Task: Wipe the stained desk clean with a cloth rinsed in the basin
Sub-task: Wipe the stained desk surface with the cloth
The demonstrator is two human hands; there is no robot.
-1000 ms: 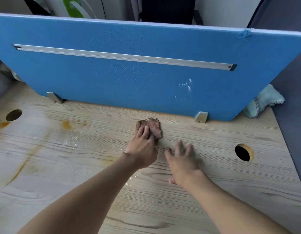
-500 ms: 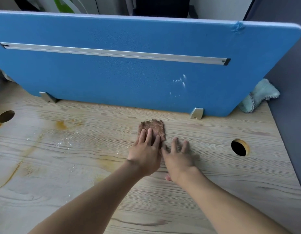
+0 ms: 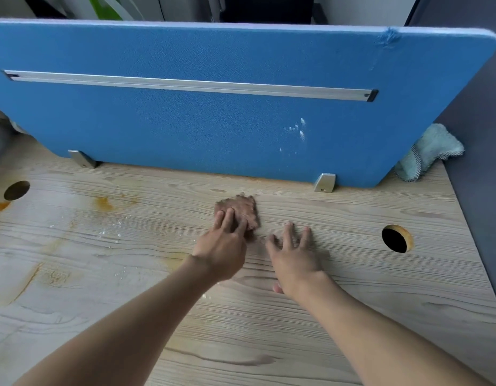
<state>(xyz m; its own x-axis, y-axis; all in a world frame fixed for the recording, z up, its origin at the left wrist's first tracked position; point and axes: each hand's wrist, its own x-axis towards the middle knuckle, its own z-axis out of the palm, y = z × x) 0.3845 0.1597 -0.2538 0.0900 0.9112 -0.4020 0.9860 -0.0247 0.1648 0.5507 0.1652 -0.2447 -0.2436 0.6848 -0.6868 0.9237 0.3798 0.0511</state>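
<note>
Looking down through the head view, I see both bare forearms reaching forward over the wooden desk (image 3: 352, 316). My right hand (image 3: 294, 260) lies flat on the bare wood, its fingers straight and spread apart, and it holds nothing. Just beside it, my left hand (image 3: 221, 252) has its fingers stretched out and close together. They press down on the near edge of the brown cloth (image 3: 242, 208) and are not curled around it. The cloth lies crumpled flat on the desk, about the middle of its width, a little in front of the blue partition (image 3: 213, 129).

To the left of the hands the wood carries orange stains (image 3: 103, 203), one of them pale and right beside the left wrist, and also some white crumbs (image 3: 113, 228). A round cable hole (image 3: 395, 238) is to the right of the right hand, and a second hole (image 3: 16, 190) is at the far left edge.

The partition stands upright on two metal brackets (image 3: 324, 183), with a silver rail (image 3: 185, 84) across it and some white specks (image 3: 297, 132) lower on its fabric. At its right end a light green towel (image 3: 427, 151) lies on the desk corner
</note>
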